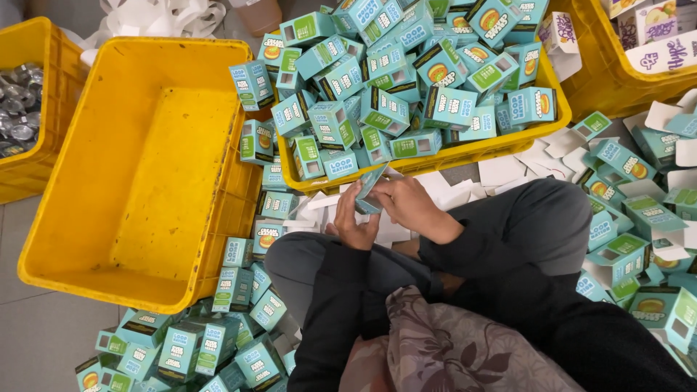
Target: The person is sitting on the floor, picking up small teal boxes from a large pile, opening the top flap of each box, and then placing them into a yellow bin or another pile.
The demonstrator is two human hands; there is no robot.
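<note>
I sit cross-legged on the floor. My left hand and my right hand both grip one small teal carton, held edge-on between them just above my knees. Right in front of the hands stands a yellow crate heaped with several teal cartons of the same kind. My dark sleeves reach down from the hands to the bottom of the view.
A large empty yellow crate stands at the left. More teal cartons lie piled at my left knee and at the right, with flat white card pieces. Another yellow crate at far left holds metal parts; a further one stands at the top right.
</note>
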